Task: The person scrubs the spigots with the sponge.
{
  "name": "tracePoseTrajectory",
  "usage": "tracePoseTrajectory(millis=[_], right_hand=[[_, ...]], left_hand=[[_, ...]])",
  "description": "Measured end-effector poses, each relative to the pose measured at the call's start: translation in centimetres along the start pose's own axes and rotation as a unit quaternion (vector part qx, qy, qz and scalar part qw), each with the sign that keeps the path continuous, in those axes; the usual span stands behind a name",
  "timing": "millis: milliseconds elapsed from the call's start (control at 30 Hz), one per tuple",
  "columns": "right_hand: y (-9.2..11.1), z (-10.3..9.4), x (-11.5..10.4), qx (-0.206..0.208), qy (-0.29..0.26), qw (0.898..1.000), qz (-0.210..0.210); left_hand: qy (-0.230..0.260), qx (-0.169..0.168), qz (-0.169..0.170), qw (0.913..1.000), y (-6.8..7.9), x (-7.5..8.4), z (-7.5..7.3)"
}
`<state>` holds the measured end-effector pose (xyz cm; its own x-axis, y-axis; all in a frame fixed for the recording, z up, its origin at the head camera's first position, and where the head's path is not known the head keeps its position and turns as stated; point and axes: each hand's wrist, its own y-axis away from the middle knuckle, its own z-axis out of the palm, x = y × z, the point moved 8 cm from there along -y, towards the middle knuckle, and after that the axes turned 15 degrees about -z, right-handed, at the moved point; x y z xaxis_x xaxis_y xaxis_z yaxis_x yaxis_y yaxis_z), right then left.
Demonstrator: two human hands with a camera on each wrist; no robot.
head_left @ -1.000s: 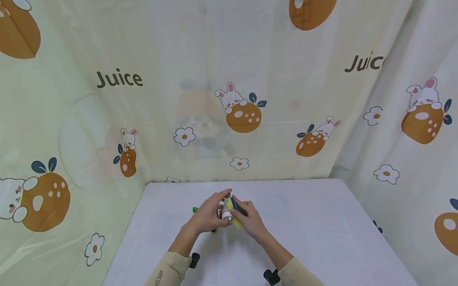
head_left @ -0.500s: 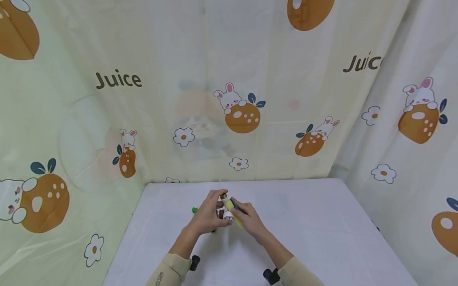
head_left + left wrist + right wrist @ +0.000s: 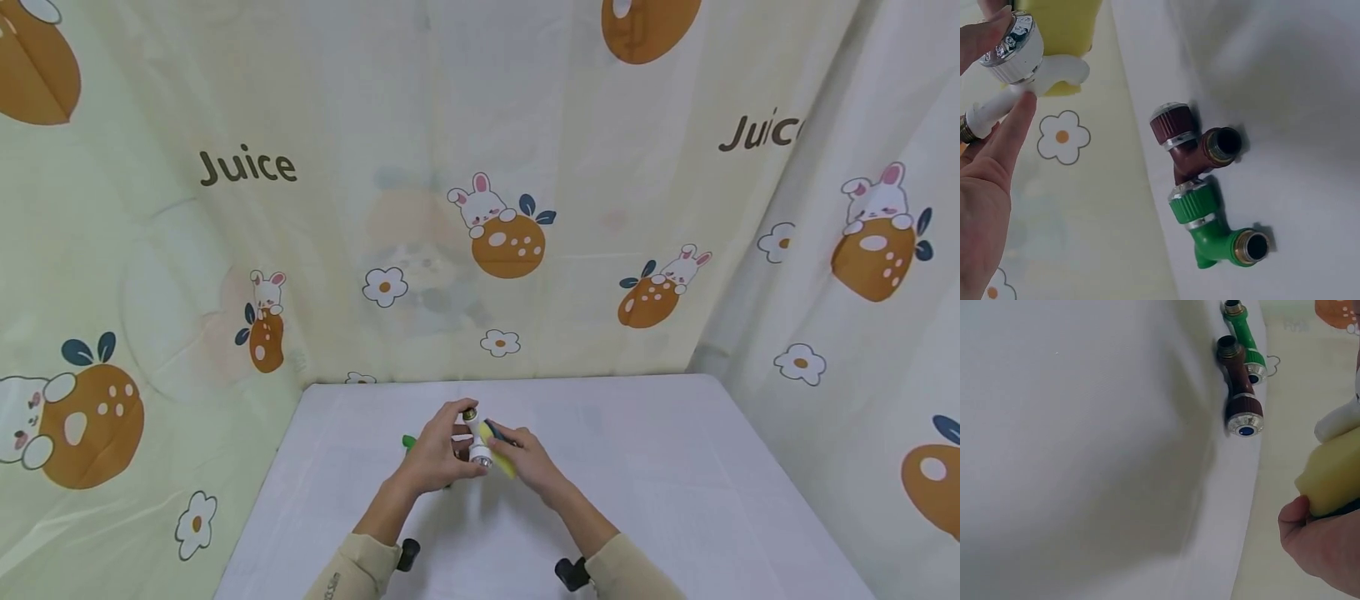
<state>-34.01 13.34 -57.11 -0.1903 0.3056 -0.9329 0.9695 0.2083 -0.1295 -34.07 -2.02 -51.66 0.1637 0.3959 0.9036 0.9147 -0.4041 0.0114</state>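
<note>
My left hand [image 3: 435,450] holds a white water tap [image 3: 1060,67] above the table, thumb and fingers at its ends. The tap has a chrome-topped knob and a brass threaded inlet. In my right hand [image 3: 536,462] is a yellow sponge [image 3: 1335,472] with a dark scouring side, gripped between thumb and fingers. Its yellow face lies against the tap's side in the head view. Below the hands, a dark red tap [image 3: 1190,156] and a green tap [image 3: 1210,234] lie close together on the table. In the head view the left hand mostly hides them.
The white-covered table [image 3: 637,483] extends to both sides and in front of the hands. A patterned curtain [image 3: 420,208] hangs behind the table's far edge, and another stretch hangs at the right. Black camera mounts [image 3: 572,573] sit at both wrists.
The white tap has turned a little in my left hand, so its brass end and chrome knob show more. My right hand and the sponge have shifted slightly to the right along it.
</note>
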Motion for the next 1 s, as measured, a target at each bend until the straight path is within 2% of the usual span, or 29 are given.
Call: tracePoseTrajectory(millis=[167, 333, 400, 467, 533, 600, 700, 833, 933, 1000], right_hand=[[0.2, 0.2, 1.5, 0.004, 0.066, 0.998, 0.004], [1.0, 1.4, 4.9, -0.014, 0.119, 0.992, 0.031], [1.3, 1.5, 5.9, 0.0, 0.122, 0.992, 0.038], [1.2, 1.1, 6.3, 0.031, 0.115, 0.992, 0.04], [1.0, 0.3, 6.0, 0.064, 0.109, 0.991, 0.034], [0.9, -0.4, 5.3, 0.095, 0.093, 0.991, 0.025], [0.7, -1.4, 3.1, 0.155, 0.069, 0.985, -0.032], [1.0, -2.0, -0.5, 0.211, 0.058, 0.965, -0.146], [1.6, -1.6, -3.2, 0.209, 0.053, 0.949, -0.229], [2.1, -0.9, -4.8, 0.189, 0.052, 0.941, -0.276]], left_hand=[[0.033, -0.003, 0.03, 0.999, 0.3, 1.0, -0.5], [0.073, 0.007, 0.053, 0.9959, 0.6, 3.9, -1.7], [0.074, 0.009, 0.061, 0.9953, 0.7, 5.3, -2.1], [0.064, 0.013, 0.069, 0.9955, 0.7, 6.1, -2.5], [0.053, 0.022, 0.064, 0.9963, 0.6, 6.1, -2.7], [0.044, 0.036, 0.047, 0.9973, 0.5, 5.3, -2.8], [0.041, 0.054, 0.024, 0.9974, 0.1, 3.6, -2.7], [0.071, 0.064, 0.0, 0.9954, -0.3, 1.9, -2.6], [0.092, 0.073, -0.014, 0.993, -0.6, 1.0, -2.7], [0.102, 0.075, -0.013, 0.9919, -0.7, 0.7, -2.7]])
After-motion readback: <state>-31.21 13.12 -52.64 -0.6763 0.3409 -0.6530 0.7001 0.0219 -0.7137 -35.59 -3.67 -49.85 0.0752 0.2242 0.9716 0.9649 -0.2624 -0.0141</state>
